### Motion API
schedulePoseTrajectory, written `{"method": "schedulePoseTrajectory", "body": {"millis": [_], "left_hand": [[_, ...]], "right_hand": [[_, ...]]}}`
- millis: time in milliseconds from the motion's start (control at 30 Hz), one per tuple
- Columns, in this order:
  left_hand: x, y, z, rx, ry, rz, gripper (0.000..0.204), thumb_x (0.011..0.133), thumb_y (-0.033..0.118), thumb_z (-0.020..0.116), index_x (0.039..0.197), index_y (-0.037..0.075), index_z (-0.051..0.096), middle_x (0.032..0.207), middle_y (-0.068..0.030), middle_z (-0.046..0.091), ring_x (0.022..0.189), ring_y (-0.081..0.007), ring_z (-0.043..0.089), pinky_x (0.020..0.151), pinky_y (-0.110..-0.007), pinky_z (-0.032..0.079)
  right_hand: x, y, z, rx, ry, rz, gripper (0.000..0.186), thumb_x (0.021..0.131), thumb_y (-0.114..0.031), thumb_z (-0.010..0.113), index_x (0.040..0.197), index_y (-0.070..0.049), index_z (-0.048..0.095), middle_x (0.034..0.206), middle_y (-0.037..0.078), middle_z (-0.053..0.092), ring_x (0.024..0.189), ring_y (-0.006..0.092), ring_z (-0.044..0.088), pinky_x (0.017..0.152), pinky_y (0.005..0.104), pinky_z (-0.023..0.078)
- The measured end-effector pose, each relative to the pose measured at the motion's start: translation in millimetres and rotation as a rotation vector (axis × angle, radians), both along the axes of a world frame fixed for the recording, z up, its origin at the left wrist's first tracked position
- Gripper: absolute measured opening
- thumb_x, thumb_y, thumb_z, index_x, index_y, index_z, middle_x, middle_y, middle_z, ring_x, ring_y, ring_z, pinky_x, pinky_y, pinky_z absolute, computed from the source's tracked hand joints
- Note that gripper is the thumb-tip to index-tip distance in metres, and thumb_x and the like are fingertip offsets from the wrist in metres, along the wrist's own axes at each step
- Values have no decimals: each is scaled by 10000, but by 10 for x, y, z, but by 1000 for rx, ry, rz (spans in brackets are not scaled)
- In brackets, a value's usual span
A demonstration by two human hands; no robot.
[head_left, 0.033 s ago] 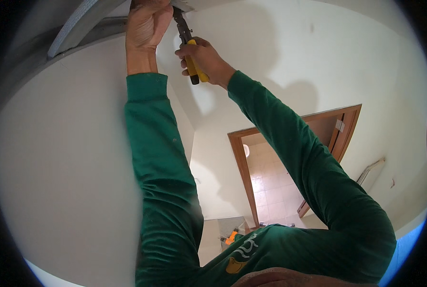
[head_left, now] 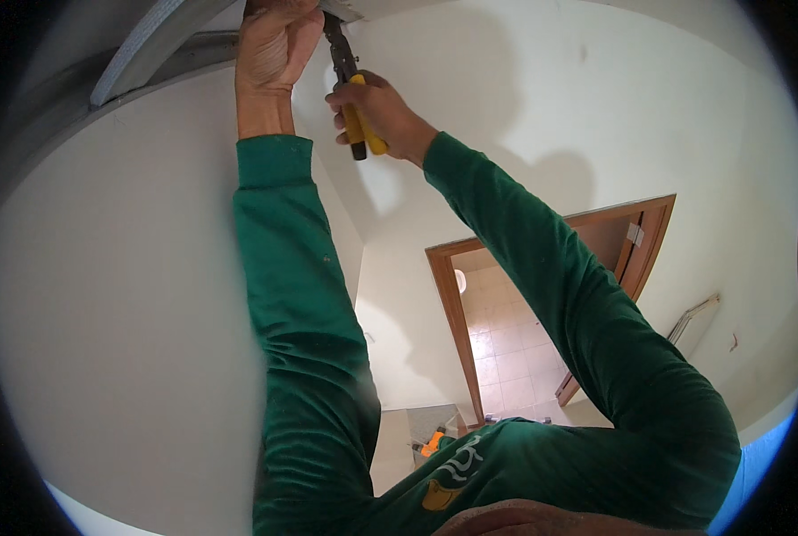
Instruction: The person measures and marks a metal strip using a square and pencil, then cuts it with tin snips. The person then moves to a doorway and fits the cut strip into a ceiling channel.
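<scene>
At the top of the head view, my right hand (head_left: 383, 112) is wrapped round the handles of a pliers-like hand tool (head_left: 343, 58) with a dark metal head and yellow-and-black grips. The tool points upward, its tip against or close to a grey metal piece (head_left: 341, 9) at the upper edge. Just left of that tip, my left hand (head_left: 278, 45) is raised with its fingers curled. Its fingertips are cut off by the picture's edge, so what it grips does not show.
Left of my hands runs a curved-looking grey metal channel (head_left: 162, 45) overhead. A pale panel (head_left: 122, 286) fills the left side. On the right stands a white wall with a brown-framed doorway (head_left: 461, 330) onto a tiled floor. An orange item (head_left: 433, 442) lies below.
The lower ends of the tool's handles have shifted slightly left along with my right hand. My left hand stays in place.
</scene>
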State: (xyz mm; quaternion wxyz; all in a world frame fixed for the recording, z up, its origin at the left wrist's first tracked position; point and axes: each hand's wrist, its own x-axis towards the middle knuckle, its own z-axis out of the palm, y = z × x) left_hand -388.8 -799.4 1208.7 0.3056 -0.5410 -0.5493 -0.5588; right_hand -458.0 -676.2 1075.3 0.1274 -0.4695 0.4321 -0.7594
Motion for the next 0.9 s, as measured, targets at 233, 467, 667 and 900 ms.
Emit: {"method": "schedulePoseTrajectory", "body": {"millis": [233,467,667,900], "left_hand": [[44,295,-21,6,-6,10,110,940,59,843,1011,137,809,986,6,791,999,-160,730,1029,-429,530],[-41,-67,98,-64,-17,-62,118,960,-5,790,1006,102,778,934,-12,763,945,-176,726,961,-402,555],[-256,-639,289,-142,-175,-15,172,983,-54,743,1038,107,763,935,-4,737,902,-161,706,855,-322,572],[-83,38,247,-120,-17,-130,153,1014,-31,733,977,98,808,1066,-10,789,988,-144,727,917,-318,581]], "right_hand": [[-4,90,125,7,7,26,354,991,-242,757,1201,-47,549,1020,89,596,850,230,659,739,436,645],[180,137,162,26,32,-45,313,1002,-241,719,1189,-37,573,1027,105,615,887,242,674,780,430,655],[153,252,184,107,77,-26,295,997,-241,713,1172,-37,591,1034,107,624,901,239,674,807,434,655],[136,185,159,145,61,-105,294,999,-251,702,1173,-54,571,1017,100,616,873,220,665,821,437,646]]}}
